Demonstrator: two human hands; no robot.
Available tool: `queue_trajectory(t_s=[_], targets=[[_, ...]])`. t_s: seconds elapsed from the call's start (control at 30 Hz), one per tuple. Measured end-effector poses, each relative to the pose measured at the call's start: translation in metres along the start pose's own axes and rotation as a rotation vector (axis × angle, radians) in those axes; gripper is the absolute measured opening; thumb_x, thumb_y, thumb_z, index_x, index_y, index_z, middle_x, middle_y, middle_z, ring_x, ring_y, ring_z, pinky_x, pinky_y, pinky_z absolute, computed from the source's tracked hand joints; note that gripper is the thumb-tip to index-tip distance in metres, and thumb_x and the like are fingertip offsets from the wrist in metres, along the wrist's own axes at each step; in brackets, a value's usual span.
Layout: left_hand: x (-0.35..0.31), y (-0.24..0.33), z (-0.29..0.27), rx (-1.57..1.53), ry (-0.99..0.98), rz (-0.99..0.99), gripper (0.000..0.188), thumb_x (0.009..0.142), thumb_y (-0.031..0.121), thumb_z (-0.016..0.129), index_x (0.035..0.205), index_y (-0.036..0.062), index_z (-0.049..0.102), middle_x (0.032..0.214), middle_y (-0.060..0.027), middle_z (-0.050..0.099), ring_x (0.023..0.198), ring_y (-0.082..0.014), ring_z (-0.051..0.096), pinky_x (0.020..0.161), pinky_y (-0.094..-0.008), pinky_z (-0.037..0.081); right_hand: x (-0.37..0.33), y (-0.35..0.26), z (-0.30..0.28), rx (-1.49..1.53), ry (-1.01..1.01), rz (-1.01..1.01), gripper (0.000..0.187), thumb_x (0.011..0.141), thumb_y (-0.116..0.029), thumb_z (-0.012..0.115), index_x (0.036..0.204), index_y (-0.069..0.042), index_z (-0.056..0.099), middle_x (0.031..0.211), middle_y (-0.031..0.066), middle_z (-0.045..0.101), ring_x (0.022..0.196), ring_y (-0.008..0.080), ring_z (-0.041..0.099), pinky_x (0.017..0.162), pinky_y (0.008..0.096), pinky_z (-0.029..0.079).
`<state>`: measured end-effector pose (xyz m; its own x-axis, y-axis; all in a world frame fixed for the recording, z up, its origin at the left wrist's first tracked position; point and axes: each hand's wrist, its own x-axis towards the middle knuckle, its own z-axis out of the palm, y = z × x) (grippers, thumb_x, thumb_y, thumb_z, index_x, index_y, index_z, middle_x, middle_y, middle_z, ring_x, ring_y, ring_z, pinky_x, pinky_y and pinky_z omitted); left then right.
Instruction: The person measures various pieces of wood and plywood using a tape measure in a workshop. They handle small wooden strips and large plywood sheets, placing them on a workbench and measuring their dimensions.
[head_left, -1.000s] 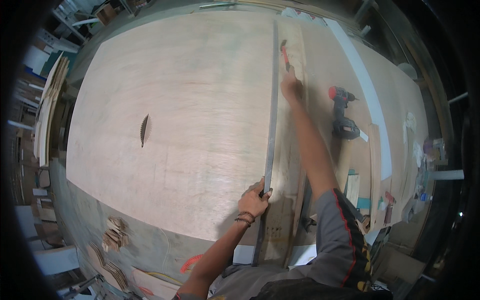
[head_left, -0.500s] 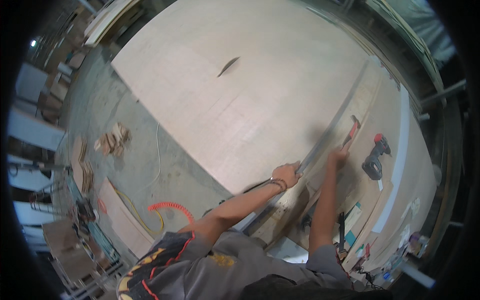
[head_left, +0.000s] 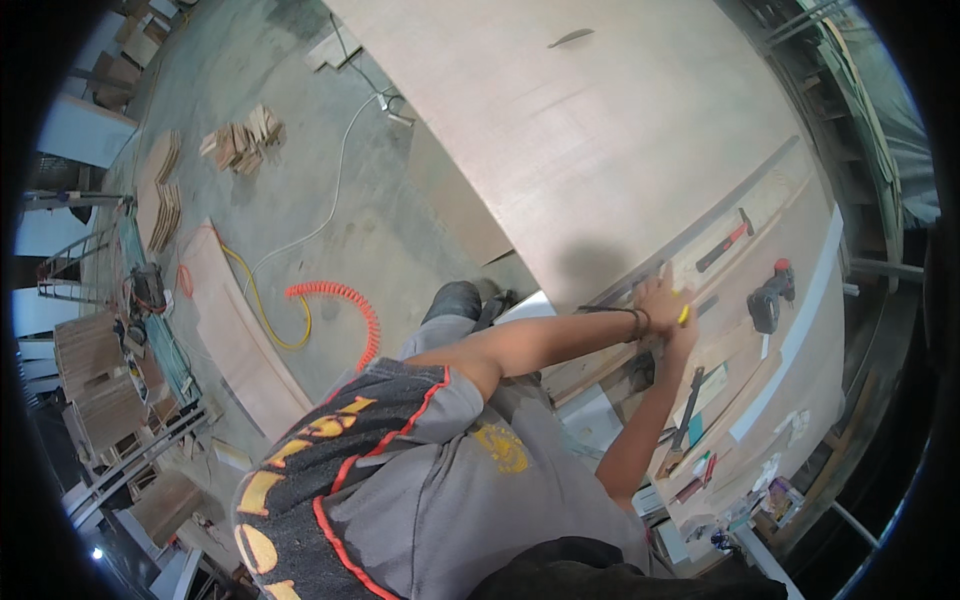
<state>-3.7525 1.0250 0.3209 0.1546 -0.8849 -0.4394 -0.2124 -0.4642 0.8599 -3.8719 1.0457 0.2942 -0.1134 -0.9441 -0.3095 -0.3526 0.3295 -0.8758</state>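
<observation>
Close together over the strip of timber at the board's right side are my left hand and my right hand. A small yellow tool shows between them; its kind is partly hidden. My right hand's fingers are closed around it. My left hand overlaps it, its fingers partly stretched and apart. Just beyond my hands lies a hammer with a red-and-black handle. A long grey strip runs along the wood beside it. To the right rests a cordless drill, black with a red end.
A large pale plywood sheet fills the far middle. Another hammer-like tool and small items lie near my right forearm. On the floor to the left are a coiled orange hose, a curved wooden panel and stacked wood pieces.
The hammer has left my right hand and lies on the wood. My left hand has come off the grey strip to meet my right hand at the yellow tool. My view has shifted.
</observation>
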Motion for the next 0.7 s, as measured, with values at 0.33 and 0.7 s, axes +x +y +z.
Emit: queue_trajectory(t_s=[0.33, 0.7], targets=[[-0.069, -0.098, -0.212, -0.081, -0.665, 0.427, 0.053, 0.096, 0.048, 0.054, 0.122, 0.0036, 0.063, 0.111, -0.0154, 0.068, 0.1, -0.0289, 0.065, 0.09, -0.0383, 0.05, 0.037, 0.004, -0.02, -0.771, 0.268, -0.115, 0.041, 0.09, -0.021, 0.067, 0.124, 0.001, 0.062, 0.116, 0.0182, 0.066, 0.103, 0.029, 0.064, 0.09, 0.0378, 0.05], [-0.112, -0.42, -0.504, 0.553, 0.011, -0.194, 0.049, 0.093, 0.042, 0.054, 0.124, 0.0046, 0.062, 0.129, -0.0203, 0.06, 0.12, -0.0361, 0.056, 0.103, -0.0433, 0.042, -0.097, -0.134, 0.351, -0.58, -0.2, -0.785, 0.017, 0.092, -0.011, 0.061, 0.106, -0.002, 0.067, 0.094, 0.0149, 0.065, 0.088, 0.0296, 0.065, 0.074, 0.0376, 0.051]])
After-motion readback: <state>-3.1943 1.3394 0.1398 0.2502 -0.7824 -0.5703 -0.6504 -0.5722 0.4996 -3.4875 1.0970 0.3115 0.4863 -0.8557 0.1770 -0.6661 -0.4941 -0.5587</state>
